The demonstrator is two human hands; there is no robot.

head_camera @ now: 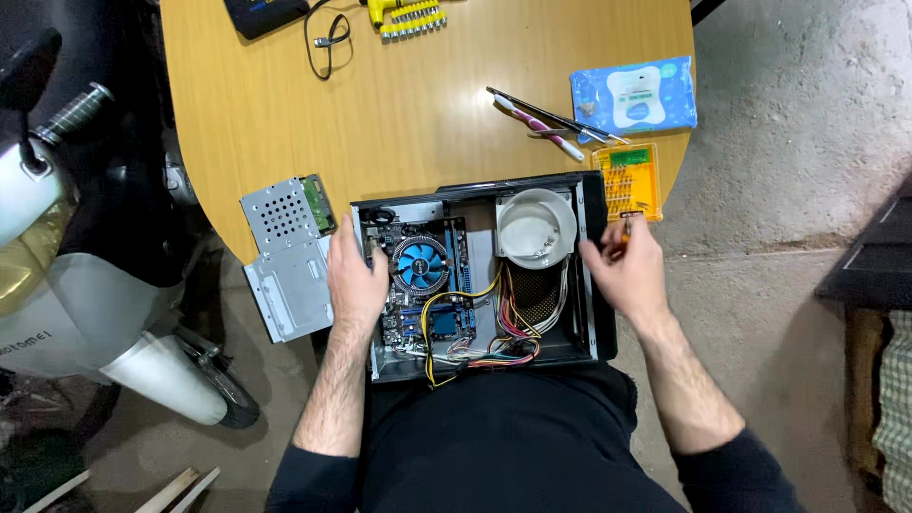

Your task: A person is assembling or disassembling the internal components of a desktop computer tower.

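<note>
A soft rectangular packet (634,96) lies flat near the right edge of the wooden surface (427,123); it is blue, with a large white label patch in its middle carrying a small teal mark. Just below it, at the surface's rim, rests a flat orange-yellow plastic case (627,179) with a green strip label along its top edge.

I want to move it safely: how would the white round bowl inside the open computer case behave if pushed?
The white round bowl looks light, so it would probably slide easily. It sits on parts inside the open black computer case, so it might tip.
</note>
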